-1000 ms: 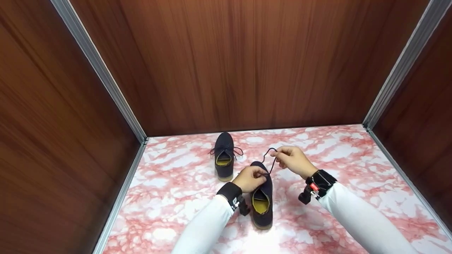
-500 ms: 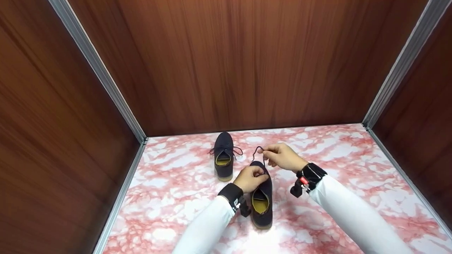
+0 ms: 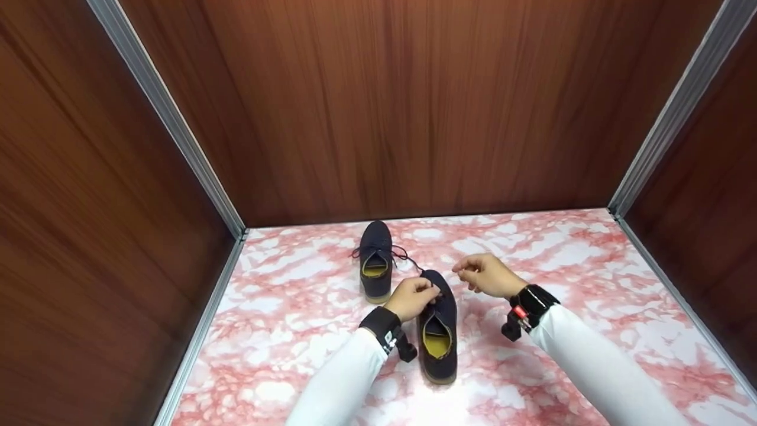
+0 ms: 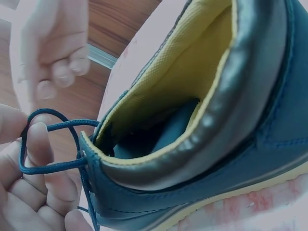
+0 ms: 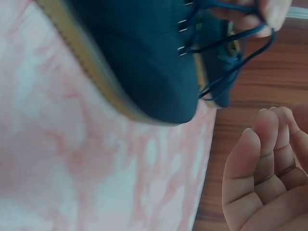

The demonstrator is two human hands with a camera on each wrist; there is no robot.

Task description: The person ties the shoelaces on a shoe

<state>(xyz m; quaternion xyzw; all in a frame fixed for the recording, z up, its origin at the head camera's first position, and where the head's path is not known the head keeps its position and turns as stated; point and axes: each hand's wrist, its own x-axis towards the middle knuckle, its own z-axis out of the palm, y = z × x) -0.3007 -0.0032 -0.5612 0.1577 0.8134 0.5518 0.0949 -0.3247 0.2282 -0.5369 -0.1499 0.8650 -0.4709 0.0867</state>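
Observation:
A dark navy lace-up shoe [image 3: 439,368] with yellow lining stands on the floor, toe away from me. Over its front my left hand [image 3: 409,299] pinches the crossed shoelace [image 4: 57,167], which forms a loop around a finger in the left wrist view. From there a lace strand trails past the toe toward the other shoe. To the right of the toe is my right hand [image 3: 492,277], lifted off the shoe. Its fingers are loosely bent in the right wrist view, with nothing seen between them.
The matching shoe [image 3: 375,235], its lace tied in a bow [image 3: 398,251], stands farther back to the left. Red-and-white marbled floor [image 3: 284,331] lies under both. Brown wood panels [image 3: 378,118] with metal corner strips enclose the back and sides.
My right hand held a lace strand up, moved left over the toe, then let go and drew back right. The strand has dropped beyond the toe. My left hand has barely moved.

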